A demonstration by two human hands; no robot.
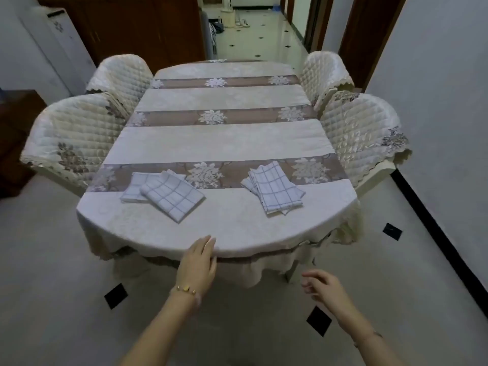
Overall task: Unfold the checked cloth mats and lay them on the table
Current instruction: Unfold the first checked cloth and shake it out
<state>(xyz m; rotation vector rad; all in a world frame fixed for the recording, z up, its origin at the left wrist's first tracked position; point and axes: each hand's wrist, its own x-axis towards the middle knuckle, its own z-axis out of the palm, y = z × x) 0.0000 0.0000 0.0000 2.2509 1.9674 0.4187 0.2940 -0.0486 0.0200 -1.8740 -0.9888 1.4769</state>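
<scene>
A draped dining table (232,233) is being flanked by quilted chairs (71,138) in a tiled room.
One pile of folded checked cloth mats (171,196) is lying near-left on it, another pile (277,187) near-right. The front edge is being touched by the flat, empty left hand (196,265); the right hand (326,286) is being held loosely curled, empty, below it.

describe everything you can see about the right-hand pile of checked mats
The right-hand pile of checked mats is white cloth with a thin blue-grey grid. It is folded into rectangles, with several layers fanned slightly askew. It lies flat near the front edge of the tablecloth, partly on its brown flowered band and partly on the cream. Nothing else touches it.
</scene>
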